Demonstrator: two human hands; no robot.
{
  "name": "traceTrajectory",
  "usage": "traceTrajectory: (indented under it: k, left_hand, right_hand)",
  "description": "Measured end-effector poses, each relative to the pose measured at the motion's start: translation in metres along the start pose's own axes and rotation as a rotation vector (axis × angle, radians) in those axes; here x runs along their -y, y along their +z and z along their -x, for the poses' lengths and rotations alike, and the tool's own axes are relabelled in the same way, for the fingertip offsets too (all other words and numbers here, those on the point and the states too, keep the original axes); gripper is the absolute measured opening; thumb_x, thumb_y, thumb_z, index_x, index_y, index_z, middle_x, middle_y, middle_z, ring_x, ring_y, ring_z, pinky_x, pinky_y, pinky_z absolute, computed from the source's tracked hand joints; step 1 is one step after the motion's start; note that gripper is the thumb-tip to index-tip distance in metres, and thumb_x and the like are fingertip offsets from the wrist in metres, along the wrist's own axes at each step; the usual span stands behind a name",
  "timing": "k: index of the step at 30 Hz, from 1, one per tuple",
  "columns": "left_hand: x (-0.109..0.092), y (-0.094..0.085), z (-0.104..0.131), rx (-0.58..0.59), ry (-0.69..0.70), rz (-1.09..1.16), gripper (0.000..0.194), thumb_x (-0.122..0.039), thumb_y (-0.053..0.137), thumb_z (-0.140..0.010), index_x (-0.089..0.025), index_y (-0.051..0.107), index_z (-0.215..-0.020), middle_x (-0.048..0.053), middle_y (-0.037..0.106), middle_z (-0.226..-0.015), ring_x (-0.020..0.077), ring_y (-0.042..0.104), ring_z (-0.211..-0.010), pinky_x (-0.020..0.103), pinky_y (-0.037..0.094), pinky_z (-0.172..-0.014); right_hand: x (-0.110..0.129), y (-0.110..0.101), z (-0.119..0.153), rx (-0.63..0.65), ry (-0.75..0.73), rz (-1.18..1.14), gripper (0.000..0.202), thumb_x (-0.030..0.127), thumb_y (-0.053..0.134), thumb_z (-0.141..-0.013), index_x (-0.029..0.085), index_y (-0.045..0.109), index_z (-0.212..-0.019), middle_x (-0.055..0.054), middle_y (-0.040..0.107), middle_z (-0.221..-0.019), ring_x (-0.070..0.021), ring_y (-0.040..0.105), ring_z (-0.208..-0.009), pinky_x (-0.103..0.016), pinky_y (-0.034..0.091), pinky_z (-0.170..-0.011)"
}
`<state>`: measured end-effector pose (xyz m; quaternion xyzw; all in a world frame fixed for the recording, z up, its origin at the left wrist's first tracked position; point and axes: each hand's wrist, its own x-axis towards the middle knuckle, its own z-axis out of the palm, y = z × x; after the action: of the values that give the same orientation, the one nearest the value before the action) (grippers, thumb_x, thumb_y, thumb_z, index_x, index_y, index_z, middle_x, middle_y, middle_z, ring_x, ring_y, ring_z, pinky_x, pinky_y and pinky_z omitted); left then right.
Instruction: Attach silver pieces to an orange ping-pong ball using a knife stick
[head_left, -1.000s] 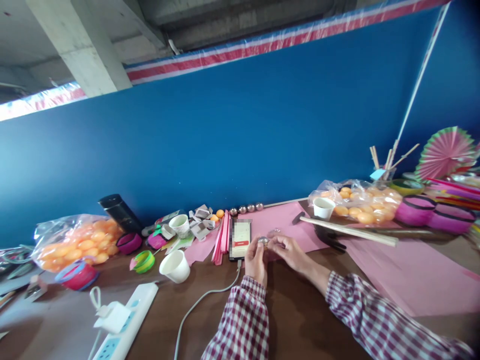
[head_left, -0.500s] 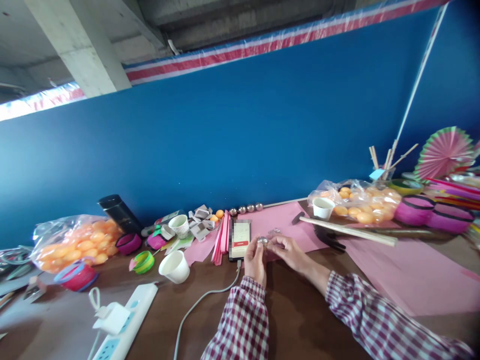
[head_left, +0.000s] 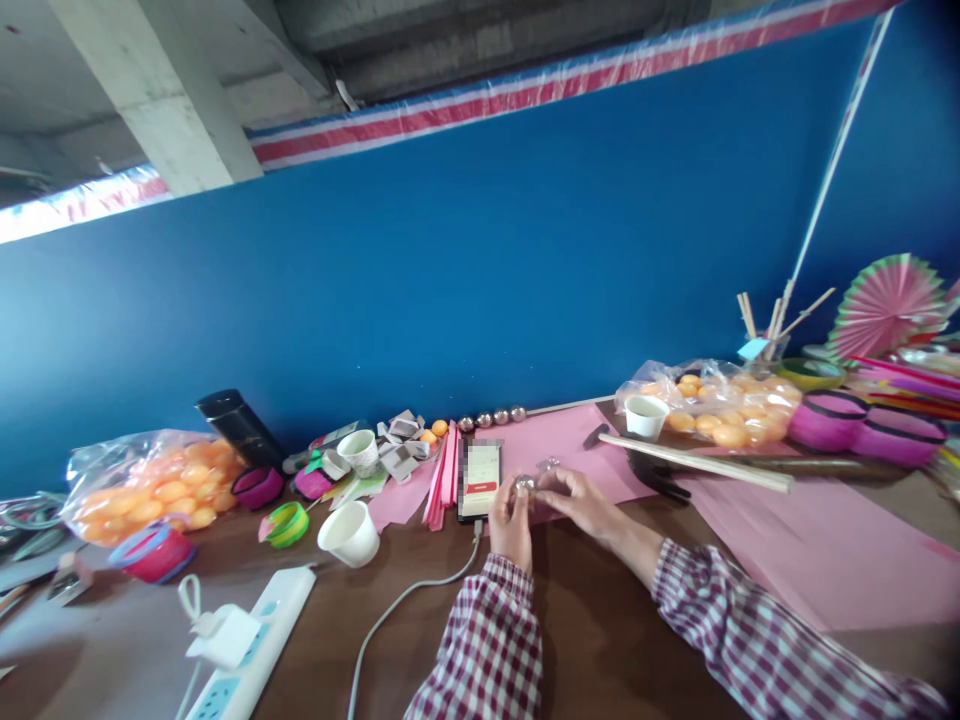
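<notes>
My left hand (head_left: 511,525) is closed, with a small shiny silver ball (head_left: 525,482) held upright between thumb and fingers. From the right, my right hand (head_left: 579,502) comes in pinched, its fingertips at the side of the ball; what sits in that pinch is too small to make out. Just behind the fingers, a small glittering clear piece (head_left: 550,463) lies on a pink paper sheet (head_left: 566,430). Left of my left hand, a phone (head_left: 480,485) lies with its screen lit and a cable plugged in. Several silver balls (head_left: 501,416) stand in a row at the back.
A hammer (head_left: 697,460) rests to the right, beside a white paper cup (head_left: 646,415) and a bag of orange balls (head_left: 727,410). Leftward are pink paper strips (head_left: 444,475), another white cup (head_left: 349,533), a power strip (head_left: 259,640), a black bottle (head_left: 238,430) and a second bag of orange balls (head_left: 161,485).
Both hands stay nearly in place. The fingers have shifted slightly around the silver ball, which appears a little turned. Everything else on the table stands as before.
</notes>
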<state>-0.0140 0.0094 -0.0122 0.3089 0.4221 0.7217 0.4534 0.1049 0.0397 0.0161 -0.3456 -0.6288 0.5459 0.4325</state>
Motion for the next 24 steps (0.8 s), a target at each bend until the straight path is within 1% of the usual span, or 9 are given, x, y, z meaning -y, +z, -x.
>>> traceTrajectory:
  k: [3, 6, 11, 13, 18, 24]
  left_hand:
    - [0.0016, -0.002, -0.0012, 0.007, 0.022, -0.037, 0.031, -0.028, 0.066, -0.064, -0.019, 0.065, -0.094, 0.009, 0.062, -0.107, 0.0242, 0.051, -0.107, 0.036, 0.038, -0.093]
    - [0.0037, -0.0038, -0.0029, 0.007, 0.051, -0.072, 0.03, -0.028, 0.066, -0.065, -0.019, 0.065, -0.094, 0.008, 0.061, -0.109, 0.0234, 0.051, -0.107, 0.036, 0.036, -0.094]
    - [0.0039, -0.0045, -0.0026, 0.015, 0.075, -0.136, 0.03, -0.029, 0.063, -0.068, -0.018, 0.065, -0.097, 0.008, 0.061, -0.109, 0.0219, 0.051, -0.107, 0.035, 0.034, -0.095]
    - [0.0024, -0.0038, -0.0014, 0.014, 0.068, -0.142, 0.03, -0.029, 0.063, -0.068, -0.018, 0.065, -0.097, 0.008, 0.061, -0.108, 0.0217, 0.052, -0.106, 0.035, 0.034, -0.095]
    - [-0.0015, -0.001, 0.0008, -0.003, 0.109, -0.174, 0.027, -0.025, 0.062, -0.069, -0.018, 0.066, -0.094, 0.008, 0.063, -0.105, 0.0209, 0.052, -0.106, 0.033, 0.034, -0.095]
    - [-0.0036, 0.0014, 0.0031, 0.007, 0.099, -0.201, 0.027, -0.026, 0.061, -0.07, -0.017, 0.065, -0.096, 0.007, 0.063, -0.106, 0.0208, 0.051, -0.108, 0.033, 0.035, -0.095]
  right_hand:
    - [-0.0009, 0.0002, 0.0002, 0.011, 0.025, -0.086, 0.035, 0.038, 0.067, -0.064, 0.018, 0.057, -0.09, -0.004, 0.064, -0.085, -0.0187, 0.061, -0.082, -0.033, 0.05, -0.072]
    - [-0.0009, 0.0004, -0.0002, 0.014, 0.007, -0.111, 0.04, 0.037, 0.069, -0.062, 0.018, 0.058, -0.096, -0.006, 0.065, -0.092, -0.0217, 0.059, -0.092, -0.037, 0.048, -0.08]
    - [0.002, 0.0004, -0.0003, 0.051, 0.0, -0.066, 0.035, 0.036, 0.066, -0.065, 0.018, 0.063, -0.095, -0.006, 0.066, -0.095, -0.0237, 0.059, -0.093, -0.038, 0.05, -0.079]
    - [0.0024, 0.0003, -0.0001, 0.045, -0.018, -0.039, 0.034, 0.035, 0.066, -0.066, 0.018, 0.064, -0.094, -0.006, 0.066, -0.095, -0.024, 0.058, -0.095, -0.038, 0.049, -0.081]
    - [-0.0003, 0.0008, 0.0002, 0.051, 0.017, -0.09, 0.04, 0.035, 0.066, -0.066, 0.017, 0.061, -0.102, -0.007, 0.064, -0.1, -0.024, 0.059, -0.095, -0.039, 0.05, -0.08]
    - [0.0029, 0.0007, 0.0009, 0.017, -0.006, -0.011, 0.042, 0.036, 0.067, -0.064, 0.016, 0.062, -0.101, -0.008, 0.065, -0.097, -0.0233, 0.059, -0.095, -0.039, 0.045, -0.086]
